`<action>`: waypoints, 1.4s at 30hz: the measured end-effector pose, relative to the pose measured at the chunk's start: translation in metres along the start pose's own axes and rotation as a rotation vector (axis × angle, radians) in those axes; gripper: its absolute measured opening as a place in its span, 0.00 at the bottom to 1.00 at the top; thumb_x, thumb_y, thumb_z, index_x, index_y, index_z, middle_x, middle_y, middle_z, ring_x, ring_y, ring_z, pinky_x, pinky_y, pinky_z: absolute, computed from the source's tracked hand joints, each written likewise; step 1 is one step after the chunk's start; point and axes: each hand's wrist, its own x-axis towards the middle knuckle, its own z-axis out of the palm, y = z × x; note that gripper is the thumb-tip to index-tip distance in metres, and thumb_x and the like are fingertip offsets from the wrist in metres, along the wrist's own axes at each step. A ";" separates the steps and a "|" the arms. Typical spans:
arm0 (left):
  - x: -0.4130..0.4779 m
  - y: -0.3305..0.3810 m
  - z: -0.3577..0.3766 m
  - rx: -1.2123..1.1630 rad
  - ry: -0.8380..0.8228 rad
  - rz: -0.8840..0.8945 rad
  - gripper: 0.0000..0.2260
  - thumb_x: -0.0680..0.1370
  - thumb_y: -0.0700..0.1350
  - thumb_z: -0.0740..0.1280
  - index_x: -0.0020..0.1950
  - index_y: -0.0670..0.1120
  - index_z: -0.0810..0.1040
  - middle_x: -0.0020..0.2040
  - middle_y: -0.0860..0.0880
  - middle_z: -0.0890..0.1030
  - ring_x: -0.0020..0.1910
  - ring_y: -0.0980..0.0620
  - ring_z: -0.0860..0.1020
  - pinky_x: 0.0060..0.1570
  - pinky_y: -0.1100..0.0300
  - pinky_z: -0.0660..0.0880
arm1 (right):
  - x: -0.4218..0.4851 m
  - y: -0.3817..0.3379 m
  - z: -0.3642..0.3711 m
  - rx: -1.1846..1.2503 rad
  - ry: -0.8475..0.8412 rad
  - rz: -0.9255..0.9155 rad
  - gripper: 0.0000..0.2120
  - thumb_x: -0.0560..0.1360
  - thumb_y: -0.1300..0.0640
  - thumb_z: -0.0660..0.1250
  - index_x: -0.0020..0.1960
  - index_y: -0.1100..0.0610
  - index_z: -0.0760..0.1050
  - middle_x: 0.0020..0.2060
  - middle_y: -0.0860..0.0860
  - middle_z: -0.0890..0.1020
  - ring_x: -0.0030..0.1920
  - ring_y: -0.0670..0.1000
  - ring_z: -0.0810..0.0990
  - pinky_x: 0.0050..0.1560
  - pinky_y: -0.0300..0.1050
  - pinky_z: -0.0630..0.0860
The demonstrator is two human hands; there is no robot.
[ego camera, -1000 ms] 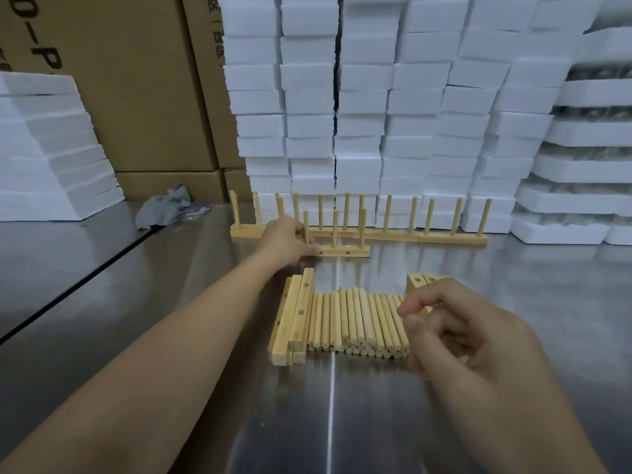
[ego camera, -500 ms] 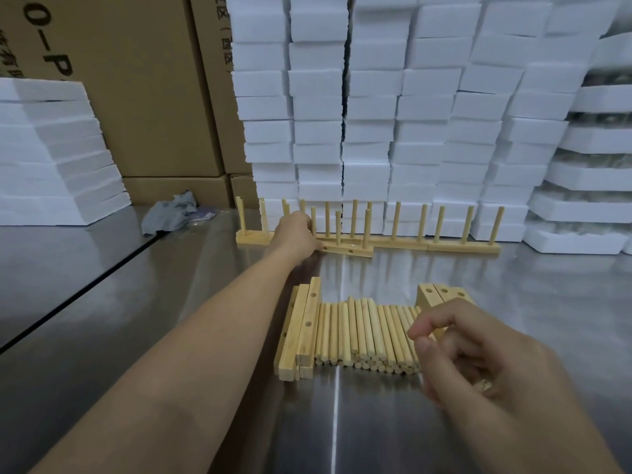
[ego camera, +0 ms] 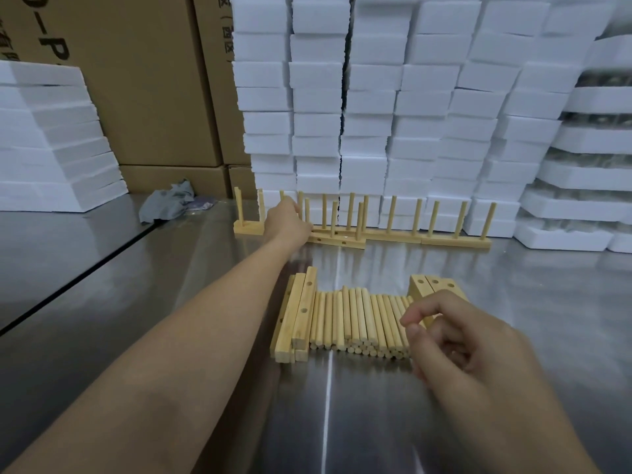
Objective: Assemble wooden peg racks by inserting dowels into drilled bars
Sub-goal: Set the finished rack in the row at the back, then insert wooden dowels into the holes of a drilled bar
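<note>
Presently, the left arm is stretched fully forward across the counter (ego camera: 171,285), with the left hand (ego camera: 289,220) on the left end of a short peg rack (ego camera: 342,239). That rack sits just in front of a row of finished racks (ego camera: 427,237). The fingers are hidden behind the hand, so a grip cannot be confirmed. The right hand (ego camera: 468,347) hovers near the camera over the right end of the loose dowels (ego camera: 359,319), fingers loosely curled and holding nothing. Drilled bars (ego camera: 301,313) lie beside the dowels on the left, with more bars (ego camera: 432,283) on the right.
</note>
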 end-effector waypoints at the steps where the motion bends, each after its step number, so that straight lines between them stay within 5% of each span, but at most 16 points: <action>1: -0.009 0.005 -0.007 -0.052 0.008 -0.005 0.12 0.81 0.43 0.73 0.61 0.49 0.73 0.56 0.48 0.77 0.51 0.48 0.80 0.40 0.59 0.72 | -0.001 0.002 0.001 -0.024 0.001 0.007 0.05 0.76 0.50 0.67 0.51 0.43 0.79 0.27 0.50 0.80 0.26 0.47 0.74 0.28 0.37 0.69; 7: -0.105 0.021 -0.062 -0.315 -0.046 0.025 0.01 0.84 0.47 0.70 0.54 0.52 0.80 0.53 0.54 0.81 0.52 0.55 0.79 0.46 0.60 0.72 | -0.005 0.009 0.016 -0.123 -0.064 0.036 0.05 0.78 0.50 0.67 0.50 0.40 0.76 0.29 0.47 0.80 0.30 0.48 0.79 0.32 0.46 0.74; 13: -0.217 -0.007 -0.082 -0.368 0.130 0.050 0.04 0.82 0.44 0.71 0.50 0.53 0.82 0.48 0.56 0.82 0.50 0.57 0.80 0.46 0.64 0.72 | -0.020 0.013 0.040 -0.255 -0.220 0.040 0.07 0.80 0.53 0.66 0.48 0.40 0.75 0.32 0.45 0.81 0.31 0.45 0.77 0.34 0.49 0.76; 17: -0.249 -0.022 -0.088 -0.077 0.249 0.319 0.04 0.81 0.47 0.71 0.52 0.56 0.79 0.52 0.61 0.78 0.55 0.57 0.75 0.53 0.60 0.71 | -0.022 0.013 0.043 -0.310 -0.209 0.038 0.04 0.79 0.52 0.66 0.48 0.42 0.76 0.30 0.45 0.80 0.32 0.45 0.77 0.32 0.44 0.74; 25: -0.248 -0.006 -0.072 0.276 0.024 0.708 0.22 0.77 0.61 0.69 0.69 0.57 0.77 0.67 0.60 0.77 0.71 0.58 0.70 0.78 0.57 0.58 | -0.017 0.017 0.046 -0.475 -0.250 -0.049 0.02 0.80 0.49 0.64 0.52 0.43 0.75 0.33 0.43 0.77 0.35 0.42 0.76 0.31 0.37 0.63; 37: -0.234 -0.032 -0.072 0.380 -0.026 0.488 0.44 0.75 0.69 0.64 0.87 0.54 0.56 0.83 0.55 0.67 0.81 0.53 0.64 0.81 0.51 0.54 | -0.016 0.027 0.041 -0.266 -0.271 -0.059 0.05 0.77 0.52 0.68 0.44 0.43 0.77 0.31 0.46 0.81 0.33 0.46 0.79 0.35 0.44 0.75; 42: -0.238 -0.032 -0.076 0.349 -0.085 0.464 0.44 0.76 0.66 0.69 0.87 0.60 0.51 0.82 0.58 0.68 0.78 0.50 0.69 0.70 0.47 0.73 | -0.017 0.026 0.040 -0.220 -0.268 -0.047 0.06 0.78 0.54 0.69 0.43 0.45 0.78 0.30 0.47 0.81 0.32 0.46 0.78 0.40 0.54 0.80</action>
